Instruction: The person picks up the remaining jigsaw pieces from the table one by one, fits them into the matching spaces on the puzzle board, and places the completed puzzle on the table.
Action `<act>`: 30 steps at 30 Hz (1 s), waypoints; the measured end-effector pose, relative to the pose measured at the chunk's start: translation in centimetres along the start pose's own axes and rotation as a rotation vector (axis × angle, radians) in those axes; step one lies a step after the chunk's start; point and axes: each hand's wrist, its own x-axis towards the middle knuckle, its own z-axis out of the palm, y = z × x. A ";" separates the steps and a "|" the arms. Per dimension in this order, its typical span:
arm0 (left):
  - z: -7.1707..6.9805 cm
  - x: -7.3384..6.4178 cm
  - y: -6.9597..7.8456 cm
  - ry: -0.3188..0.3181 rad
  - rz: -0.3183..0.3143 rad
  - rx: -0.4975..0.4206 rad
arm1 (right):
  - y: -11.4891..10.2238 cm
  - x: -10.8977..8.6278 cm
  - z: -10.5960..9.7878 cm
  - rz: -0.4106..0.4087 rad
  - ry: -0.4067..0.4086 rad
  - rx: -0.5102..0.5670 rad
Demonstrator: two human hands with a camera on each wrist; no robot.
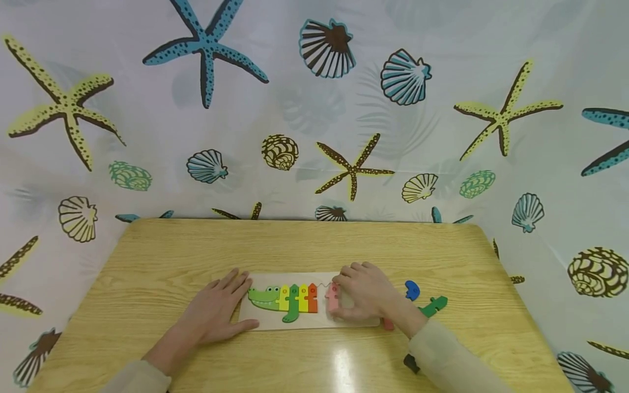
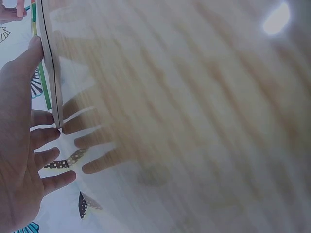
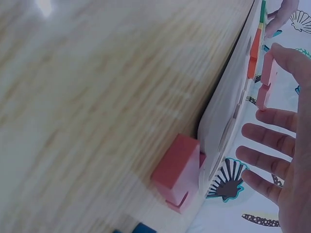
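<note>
A pale puzzle board (image 1: 307, 323) lies on the wooden table, with a green crocodile head (image 1: 264, 296) and several yellow, green and orange pieces fitted at its left. My left hand (image 1: 218, 305) rests at the board's left end with fingers straight and spread, thumb along the near edge. My right hand (image 1: 366, 289) pinches a pink puzzle piece (image 1: 333, 299) between thumb and index finger over the board, to the right of the orange piece (image 1: 312, 298). In the right wrist view the pinched pink piece (image 3: 267, 80) stands apart from the board's surface, the other fingers extended.
Right of the board lie a blue piece (image 1: 411, 290), a green piece (image 1: 435, 307) and a dark piece (image 1: 411, 363). Another pink-red piece (image 3: 177, 167) sits against the board's right end. A shell-patterned curtain (image 1: 304, 109) hangs behind the table (image 1: 196, 240).
</note>
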 end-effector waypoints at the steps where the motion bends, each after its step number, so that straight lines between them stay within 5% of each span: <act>1: 0.0 0.0 0.0 0.000 0.002 0.000 | -0.1 0.1 0.0 0.000 -0.002 0.004; 30: -0.4 0.1 0.2 -0.005 0.001 0.008 | -1.2 1.7 0.5 -0.062 -0.029 -0.034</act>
